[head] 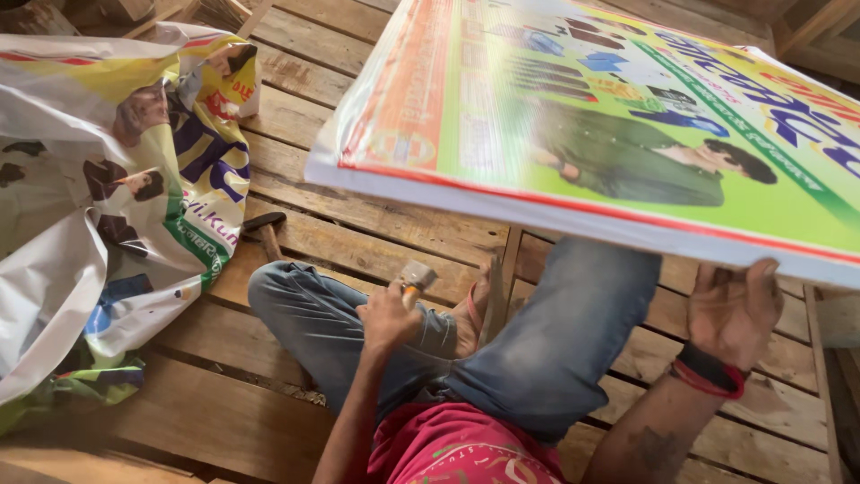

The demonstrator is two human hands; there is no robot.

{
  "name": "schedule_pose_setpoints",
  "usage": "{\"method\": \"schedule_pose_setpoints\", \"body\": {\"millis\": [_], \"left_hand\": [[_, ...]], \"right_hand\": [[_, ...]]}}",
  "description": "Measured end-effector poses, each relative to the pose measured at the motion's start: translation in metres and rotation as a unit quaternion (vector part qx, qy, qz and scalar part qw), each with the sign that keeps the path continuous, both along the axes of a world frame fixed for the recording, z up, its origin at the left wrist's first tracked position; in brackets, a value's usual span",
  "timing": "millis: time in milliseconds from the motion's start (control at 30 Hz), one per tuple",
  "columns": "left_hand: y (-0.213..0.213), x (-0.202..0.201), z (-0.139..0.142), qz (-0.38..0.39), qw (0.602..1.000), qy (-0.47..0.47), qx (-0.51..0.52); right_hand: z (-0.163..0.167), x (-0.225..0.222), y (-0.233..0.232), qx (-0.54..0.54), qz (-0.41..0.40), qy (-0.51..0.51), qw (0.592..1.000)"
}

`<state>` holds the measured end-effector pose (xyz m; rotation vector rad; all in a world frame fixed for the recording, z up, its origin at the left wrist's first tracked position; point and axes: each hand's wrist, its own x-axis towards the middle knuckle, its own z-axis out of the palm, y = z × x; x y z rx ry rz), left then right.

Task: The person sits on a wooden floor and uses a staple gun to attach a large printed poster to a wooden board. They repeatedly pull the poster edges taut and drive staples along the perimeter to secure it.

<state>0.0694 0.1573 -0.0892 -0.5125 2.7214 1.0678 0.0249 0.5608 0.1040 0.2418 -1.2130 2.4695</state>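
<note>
I sit cross-legged in blue jeans on a wooden plank floor. My right hand (730, 309), with a black and red band at the wrist, presses palm-up under the near edge of a large flat printed banner board (591, 116), which is tilted above my right knee. The board is green, white and orange with a red border. My left hand (387, 315) rests over my left knee and grips a small tool (415, 278) with a metal head and a yellow-orange handle. My bare foot (475, 309) lies just right of that hand.
A crumpled printed vinyl banner (107, 197) is heaped at the left. A hammer (264, 229) lies on the planks (358, 233) beside it, just beyond my left knee. Gaps run between the boards, and more timber shows at the far corners.
</note>
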Motion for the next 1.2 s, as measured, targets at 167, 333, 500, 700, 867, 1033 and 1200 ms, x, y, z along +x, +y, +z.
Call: {"method": "schedule_pose_setpoints", "body": {"millis": [167, 333, 500, 700, 867, 1033, 1200], "left_hand": [[0.015, 0.01, -0.011, -0.041, 0.997, 0.011, -0.059], [0.023, 0.009, 0.0, -0.044, 0.997, 0.061, -0.027], [0.009, 0.0, 0.022, -0.036, 0.996, 0.075, -0.019], [-0.015, 0.011, 0.015, 0.021, 0.988, 0.155, -0.018], [-0.005, 0.016, 0.016, 0.047, 0.991, 0.116, -0.056], [0.014, 0.013, 0.006, -0.039, 0.988, 0.051, -0.138], [0.026, 0.018, -0.016, -0.137, 0.97, 0.029, -0.197]], "right_hand": [[-0.014, 0.004, 0.007, 0.001, 0.009, -0.023, 1.0], [-0.005, 0.002, -0.009, -0.003, 0.024, -0.006, 1.0], [0.016, 0.003, -0.019, 0.027, 0.003, 0.023, 0.999], [-0.008, 0.011, -0.008, 0.009, -0.012, -0.014, 1.0], [-0.015, 0.019, -0.017, 0.005, -0.052, -0.039, 0.998], [-0.025, 0.058, -0.055, -0.09, -0.077, -0.013, 0.993], [-0.03, 0.086, -0.105, -0.176, 0.136, 0.024, 0.975]]}}
